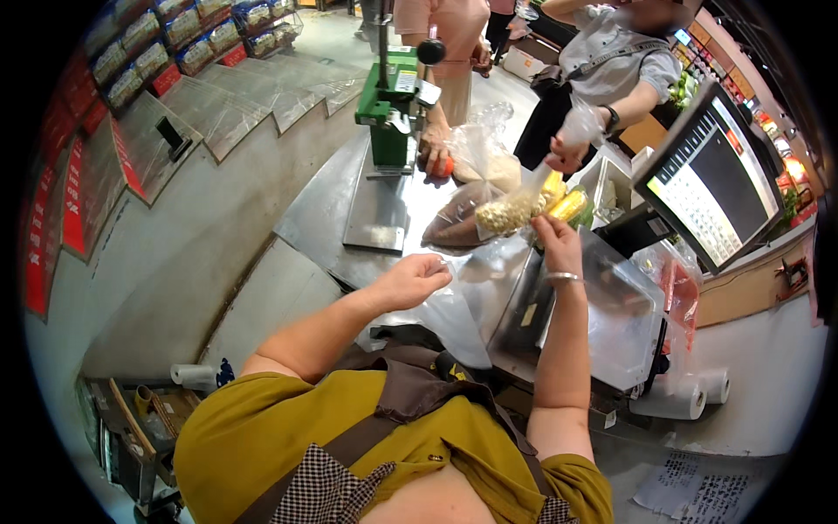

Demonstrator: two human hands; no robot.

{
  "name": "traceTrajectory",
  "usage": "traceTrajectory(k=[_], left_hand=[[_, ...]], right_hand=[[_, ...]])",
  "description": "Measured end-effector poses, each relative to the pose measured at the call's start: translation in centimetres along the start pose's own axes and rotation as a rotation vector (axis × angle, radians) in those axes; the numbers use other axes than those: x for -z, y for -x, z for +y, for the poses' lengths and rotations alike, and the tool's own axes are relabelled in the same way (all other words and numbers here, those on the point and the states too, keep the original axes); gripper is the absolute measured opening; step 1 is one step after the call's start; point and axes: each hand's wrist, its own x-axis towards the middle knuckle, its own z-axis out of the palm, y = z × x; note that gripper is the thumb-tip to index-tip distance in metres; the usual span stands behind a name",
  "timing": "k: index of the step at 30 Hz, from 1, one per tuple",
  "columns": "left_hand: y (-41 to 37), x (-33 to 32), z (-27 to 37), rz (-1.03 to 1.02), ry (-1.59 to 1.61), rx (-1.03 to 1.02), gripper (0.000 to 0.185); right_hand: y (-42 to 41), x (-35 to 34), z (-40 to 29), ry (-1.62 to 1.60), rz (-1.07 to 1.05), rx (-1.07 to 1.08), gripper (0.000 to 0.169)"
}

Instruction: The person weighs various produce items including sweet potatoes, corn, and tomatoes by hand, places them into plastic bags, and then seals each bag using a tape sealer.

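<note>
Pinched in my left hand is the edge of an empty-looking clear plastic bag, which hangs over the front of the metal counter. My right hand has its fingertips together at the lower end of yellow corn cobs, close to a bag of pale kernels. Whether those fingers grip a cob or plastic cannot be told. A facing person's hand holds gathered plastic above the kernels. Beside them lie a bag with brownish contents and a bag with whitish contents.
A green bag-neck sealer stands on the counter. Near it, another person's hand rests on a reddish round item. A touchscreen monitor rises at right, above plastic bag rolls. Stepped shelving runs along the left.
</note>
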Motion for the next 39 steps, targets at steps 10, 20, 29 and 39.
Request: traceTrajectory(k=[10,20,29,39], left_hand=[[-5.1,9.5,-2.2,0.33,0.019,-0.3,0.017],[-5.3,10.6,-1.9,0.244,0.331,-0.047,0.022],[-8.8,6.7,0.7,-0.154,0.147,-0.178,0.015],[-8.8,4.6,2.1,0.433,-0.021,-0.238,0.015]], right_hand=[[3.0,-9.5,-1.2,0.257,-0.463,-0.335,0.01],[0.9,-5.4,-1.0,0.247,0.07,0.028,0.018],[-2.2,-7.1,-2.8,0.193,-0.813,-0.177,0.024],[-2.3,-8.3,-0.5,-0.177,-0.321,-0.182,0.027]])
